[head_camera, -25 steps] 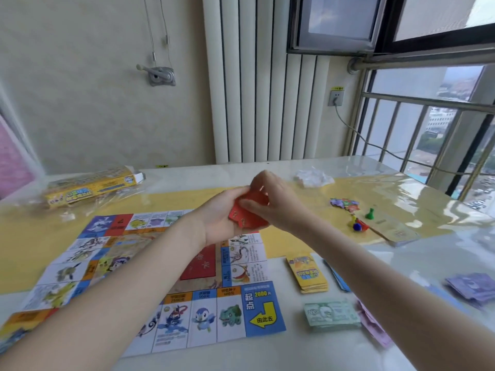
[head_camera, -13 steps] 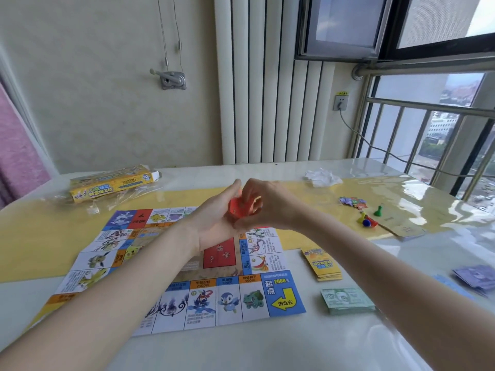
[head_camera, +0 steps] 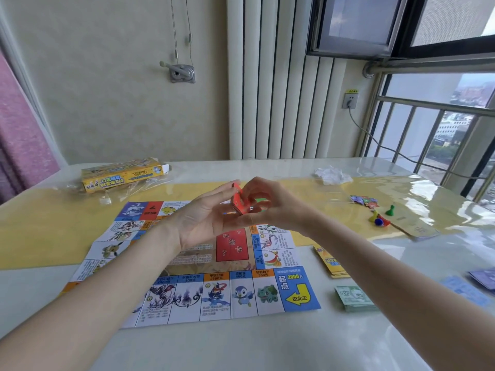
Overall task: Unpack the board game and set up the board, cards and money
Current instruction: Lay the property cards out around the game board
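Head view shows both hands raised over the far half of the board (head_camera: pixel 203 266), which lies unfolded flat on the bench (head_camera: pixel 241 346). Between them is a small stack of red cards (head_camera: pixel 239 200), held on edge and tilted. The left hand (head_camera: pixel 203 223) is palm-up with fingers fairly straight, backing the stack from the left; the right hand (head_camera: pixel 270 202) curls its fingers round the stack's right side and grips it. Held this way, the stack is probably being squared before it goes down, most likely onto the red rectangle (head_camera: pixel 231 243) printed mid-board just below the hands, whose colour matches the cards.

Other parts sit right of the board, seemingly sorted by kind: a yellow deck (head_camera: pixel 330 261) near the board's right edge, green money (head_camera: pixel 352 298) nearer the viewer, more notes in blue (head_camera: pixel 464 290) and purple (head_camera: pixel 483 277) further right. Small pawns (head_camera: pixel 380 218) and printed tokens (head_camera: pixel 364 201) lie on the far right, with a pale card sheet (head_camera: pixel 417 228) beside them. The game box (head_camera: pixel 123 174) rests on clear wrap at the far left, open at one end; crumpled white paper (head_camera: pixel 332 175) lies far right.

The right hand hides most of the stack's face, so its print and count cannot be read. Both forearms cover parts of the board, and the purple notes are cut off by the frame edge. Whether the box is emptied cannot be seen.
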The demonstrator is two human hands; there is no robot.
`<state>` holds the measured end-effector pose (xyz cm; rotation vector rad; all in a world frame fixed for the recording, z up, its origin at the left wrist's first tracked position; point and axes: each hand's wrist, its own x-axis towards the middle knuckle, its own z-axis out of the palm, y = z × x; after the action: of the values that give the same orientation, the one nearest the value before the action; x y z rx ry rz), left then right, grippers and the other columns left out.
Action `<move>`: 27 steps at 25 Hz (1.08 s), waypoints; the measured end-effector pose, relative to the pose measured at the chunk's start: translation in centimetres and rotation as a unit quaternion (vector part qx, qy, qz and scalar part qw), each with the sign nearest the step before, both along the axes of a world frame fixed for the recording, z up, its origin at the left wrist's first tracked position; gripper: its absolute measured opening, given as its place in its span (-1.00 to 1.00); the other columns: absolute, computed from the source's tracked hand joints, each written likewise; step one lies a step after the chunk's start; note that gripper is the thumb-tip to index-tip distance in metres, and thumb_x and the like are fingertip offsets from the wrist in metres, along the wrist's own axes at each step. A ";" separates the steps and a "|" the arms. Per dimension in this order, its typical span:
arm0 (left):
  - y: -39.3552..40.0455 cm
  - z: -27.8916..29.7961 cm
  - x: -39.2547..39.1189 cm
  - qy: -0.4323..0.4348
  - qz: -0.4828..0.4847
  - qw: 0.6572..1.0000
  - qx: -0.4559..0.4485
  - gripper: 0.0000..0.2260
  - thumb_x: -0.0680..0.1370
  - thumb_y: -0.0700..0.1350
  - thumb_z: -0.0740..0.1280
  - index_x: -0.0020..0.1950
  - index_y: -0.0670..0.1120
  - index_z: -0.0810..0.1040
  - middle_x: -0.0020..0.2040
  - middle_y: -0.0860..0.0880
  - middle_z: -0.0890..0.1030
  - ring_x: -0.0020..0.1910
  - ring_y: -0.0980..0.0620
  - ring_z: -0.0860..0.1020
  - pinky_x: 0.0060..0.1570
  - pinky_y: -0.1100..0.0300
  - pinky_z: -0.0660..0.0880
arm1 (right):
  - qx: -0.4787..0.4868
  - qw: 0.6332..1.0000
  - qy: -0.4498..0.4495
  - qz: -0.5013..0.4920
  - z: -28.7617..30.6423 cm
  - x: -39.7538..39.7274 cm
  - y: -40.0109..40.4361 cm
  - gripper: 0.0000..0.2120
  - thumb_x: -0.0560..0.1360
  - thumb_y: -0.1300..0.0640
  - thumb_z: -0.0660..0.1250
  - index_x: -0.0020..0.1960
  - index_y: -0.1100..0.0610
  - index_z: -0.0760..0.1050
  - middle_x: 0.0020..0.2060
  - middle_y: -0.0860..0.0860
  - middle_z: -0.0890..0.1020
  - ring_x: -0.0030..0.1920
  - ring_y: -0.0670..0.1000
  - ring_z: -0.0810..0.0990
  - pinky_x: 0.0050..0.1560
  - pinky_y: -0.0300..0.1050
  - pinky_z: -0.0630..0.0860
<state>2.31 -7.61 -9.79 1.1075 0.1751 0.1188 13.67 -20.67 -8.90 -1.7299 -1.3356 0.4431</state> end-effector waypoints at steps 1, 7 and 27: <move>0.2 0.2 -0.1 0.022 0.004 0.997 0.070 -0.55 0.49 -0.11 0.30 0.38 -0.08 0.38 0.07 -0.15 0.59 -0.07 0.00 0.61 -0.07 0.12 0.61 | -0.008 1.000 -0.013 -0.006 -0.2 0.1 0.3 -0.66 0.27 0.22 0.54 -0.07 0.14 0.44 -0.07 0.07 0.60 0.04 0.09 0.59 0.17 -0.03 0.52; 2.8 0.0 -1.9 0.303 -0.174 0.678 0.646 -0.23 0.47 0.20 0.30 0.54 0.09 -0.05 0.55 0.09 -0.07 0.52 0.03 -0.02 0.45 0.07 0.03 | -0.226 0.958 -0.173 -0.022 -1.9 0.9 1.3 -0.63 0.32 0.11 0.51 0.05 0.13 0.46 0.07 0.05 0.57 0.10 0.06 0.53 0.14 -0.02 0.50; 5.4 -1.8 2.9 0.316 -0.210 0.601 0.704 -0.04 0.39 0.28 0.34 0.54 0.04 -0.22 0.54 0.03 -0.25 0.52 0.02 -0.18 0.48 0.04 -0.10 | -0.290 0.921 -0.260 0.024 -2.3 2.6 4.9 -0.59 0.35 -0.02 0.47 0.14 0.07 0.49 0.12 0.00 0.52 0.09 0.02 0.48 0.04 -0.12 0.43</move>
<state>5.19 -2.22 -11.63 2.7557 0.4887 -0.7323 16.26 -15.72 -11.18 -2.4297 -1.7400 0.4531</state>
